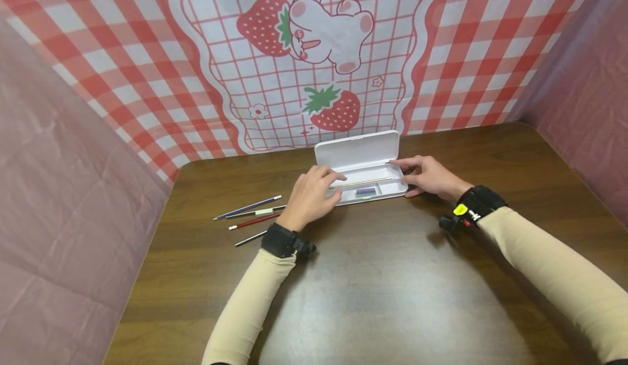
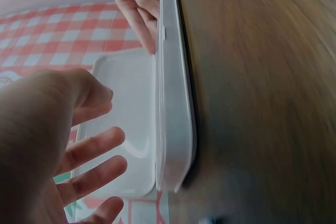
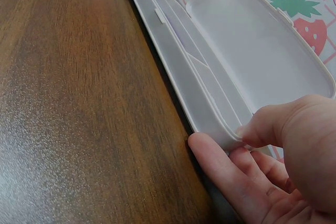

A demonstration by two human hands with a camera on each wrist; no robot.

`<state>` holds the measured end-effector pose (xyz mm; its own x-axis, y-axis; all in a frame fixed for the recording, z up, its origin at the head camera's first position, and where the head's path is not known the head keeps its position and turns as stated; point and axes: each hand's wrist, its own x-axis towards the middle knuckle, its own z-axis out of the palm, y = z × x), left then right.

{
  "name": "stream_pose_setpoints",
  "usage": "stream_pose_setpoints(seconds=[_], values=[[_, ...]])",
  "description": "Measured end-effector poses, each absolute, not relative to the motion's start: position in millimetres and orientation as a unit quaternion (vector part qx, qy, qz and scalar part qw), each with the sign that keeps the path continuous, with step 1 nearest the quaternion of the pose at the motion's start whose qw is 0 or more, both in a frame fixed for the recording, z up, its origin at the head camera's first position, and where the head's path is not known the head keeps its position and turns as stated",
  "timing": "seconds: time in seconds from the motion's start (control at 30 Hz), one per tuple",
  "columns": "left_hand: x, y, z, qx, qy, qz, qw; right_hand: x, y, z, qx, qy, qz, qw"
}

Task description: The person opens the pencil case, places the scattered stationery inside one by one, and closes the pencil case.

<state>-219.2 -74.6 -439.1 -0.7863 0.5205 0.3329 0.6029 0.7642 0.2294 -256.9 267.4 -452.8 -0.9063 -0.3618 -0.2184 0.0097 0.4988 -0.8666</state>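
Nearest to you, your beige sleeves (image 1: pixel 245 316) are in front of the white case (image 1: pixel 368 173), which lies on the wooden table (image 1: pixel 373 278). Left of the case lie four pencil-like sticks (image 1: pixel 247 208). Your left hand (image 1: pixel 311 193) is at the case's left part, its fingers apart, holding nothing. Your right hand (image 1: pixel 432 177) pinches the case's right end. Inside the case is a thin yellowish stick (image 1: pixel 365 182); behind rises its lid (image 1: pixel 360 151).
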Motion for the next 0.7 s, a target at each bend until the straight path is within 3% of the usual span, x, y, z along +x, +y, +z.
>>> stream_pose_setpoints(seconds=[0.7], values=[[-209.4, -121.6, -435.4, -0.276, -0.933, -0.187, 0.138, -258.0, 268.5, -454.8, -0.098, 0.844, -0.490, 0.193]])
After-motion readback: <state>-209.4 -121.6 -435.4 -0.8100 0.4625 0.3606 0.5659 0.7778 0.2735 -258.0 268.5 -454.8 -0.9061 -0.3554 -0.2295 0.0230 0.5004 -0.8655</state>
